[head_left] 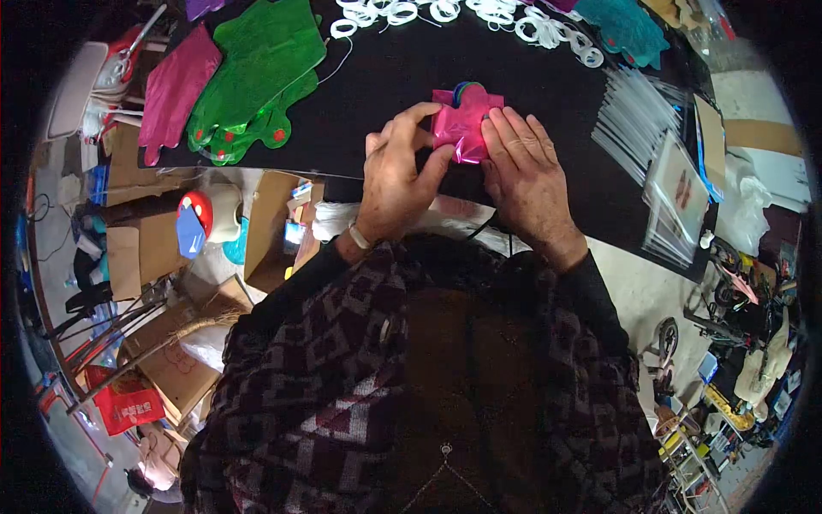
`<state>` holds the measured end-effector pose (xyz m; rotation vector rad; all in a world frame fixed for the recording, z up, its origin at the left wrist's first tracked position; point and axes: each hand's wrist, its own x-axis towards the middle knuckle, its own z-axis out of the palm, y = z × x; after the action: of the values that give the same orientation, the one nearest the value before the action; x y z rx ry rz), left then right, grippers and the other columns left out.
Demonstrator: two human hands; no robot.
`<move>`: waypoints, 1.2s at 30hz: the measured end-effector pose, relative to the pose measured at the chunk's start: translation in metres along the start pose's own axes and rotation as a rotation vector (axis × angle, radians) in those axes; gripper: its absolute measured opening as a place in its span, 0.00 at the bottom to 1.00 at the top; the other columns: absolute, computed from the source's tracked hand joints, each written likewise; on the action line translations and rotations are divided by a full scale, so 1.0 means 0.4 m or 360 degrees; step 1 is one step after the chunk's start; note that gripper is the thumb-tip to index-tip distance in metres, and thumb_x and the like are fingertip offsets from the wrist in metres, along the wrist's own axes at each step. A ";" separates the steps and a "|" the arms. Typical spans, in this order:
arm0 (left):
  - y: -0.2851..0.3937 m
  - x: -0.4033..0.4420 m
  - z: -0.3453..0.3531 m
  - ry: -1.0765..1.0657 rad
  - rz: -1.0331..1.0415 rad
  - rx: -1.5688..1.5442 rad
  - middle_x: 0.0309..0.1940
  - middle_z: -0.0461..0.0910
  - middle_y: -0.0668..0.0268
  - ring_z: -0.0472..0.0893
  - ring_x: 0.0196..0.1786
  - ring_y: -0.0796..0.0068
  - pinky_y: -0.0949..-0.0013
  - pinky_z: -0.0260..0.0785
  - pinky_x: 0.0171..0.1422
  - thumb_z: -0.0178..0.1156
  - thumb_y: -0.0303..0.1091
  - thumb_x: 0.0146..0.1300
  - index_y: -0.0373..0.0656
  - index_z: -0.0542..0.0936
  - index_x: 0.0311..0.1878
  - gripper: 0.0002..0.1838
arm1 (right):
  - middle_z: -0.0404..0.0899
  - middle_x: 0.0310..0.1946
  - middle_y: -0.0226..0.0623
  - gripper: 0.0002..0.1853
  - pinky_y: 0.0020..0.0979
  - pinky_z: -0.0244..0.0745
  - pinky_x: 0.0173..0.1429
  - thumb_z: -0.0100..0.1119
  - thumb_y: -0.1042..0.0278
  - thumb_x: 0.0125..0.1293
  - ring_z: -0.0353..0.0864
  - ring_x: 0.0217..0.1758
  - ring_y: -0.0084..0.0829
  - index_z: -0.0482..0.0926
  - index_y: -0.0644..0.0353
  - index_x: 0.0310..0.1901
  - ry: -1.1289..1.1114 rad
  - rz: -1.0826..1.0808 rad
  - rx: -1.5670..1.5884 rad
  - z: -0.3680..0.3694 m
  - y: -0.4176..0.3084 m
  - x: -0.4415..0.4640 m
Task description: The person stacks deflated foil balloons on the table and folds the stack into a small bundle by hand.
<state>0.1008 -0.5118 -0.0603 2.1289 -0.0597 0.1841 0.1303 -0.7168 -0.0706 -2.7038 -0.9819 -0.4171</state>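
A shiny pink foil piece (462,133), folded into a small packet, lies on the black tabletop (377,111) with a rounded tab at its top. Behind that tab a bit of dark blue and green edge shows. My left hand (401,167) is curled at the packet's left side, thumb at the lower corner and index finger near the upper one. My right hand (524,167) lies over the right edge with its fingers stretched out and side by side, pressing the foil; its thumb points down along the packet.
Green foil sheets (265,60) and a pink sheet (178,90) lie at the table's left. White ribbon coils (445,10) line the far side. Clear sticks (638,120) and plastic-sleeved sheets (676,197) are at the right. Cardboard boxes (158,248) stand below the left edge.
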 end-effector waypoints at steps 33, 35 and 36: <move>-0.017 -0.031 0.041 -0.0095 0.0733 0.0835 0.78 0.67 0.55 0.62 0.82 0.58 0.41 0.49 0.86 0.64 0.47 0.66 0.40 0.74 0.70 0.33 | 0.74 0.71 0.42 0.27 0.45 0.55 0.86 0.64 0.69 0.66 0.68 0.80 0.37 0.76 0.62 0.67 0.0010 0.0076 -0.0095 0.004 -0.029 -0.001; -0.020 -0.028 0.036 -0.0162 0.0722 0.0916 0.79 0.65 0.55 0.62 0.83 0.59 0.39 0.46 0.87 0.63 0.49 0.67 0.40 0.74 0.71 0.34 | 0.75 0.71 0.42 0.26 0.45 0.56 0.85 0.64 0.69 0.67 0.68 0.80 0.37 0.76 0.62 0.67 0.0016 0.0097 -0.0082 0.004 -0.031 -0.001; -0.021 -0.028 0.034 -0.0167 0.0720 0.0911 0.79 0.65 0.55 0.62 0.83 0.59 0.39 0.46 0.87 0.63 0.49 0.67 0.40 0.74 0.71 0.34 | 0.75 0.71 0.42 0.26 0.45 0.56 0.85 0.64 0.69 0.67 0.68 0.80 0.37 0.76 0.62 0.67 0.0010 0.0101 -0.0082 0.006 -0.034 -0.003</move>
<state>0.0922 -0.5192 -0.0764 2.6680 -0.6178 0.3909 0.1212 -0.7066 -0.0716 -2.7694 -0.8929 -0.4445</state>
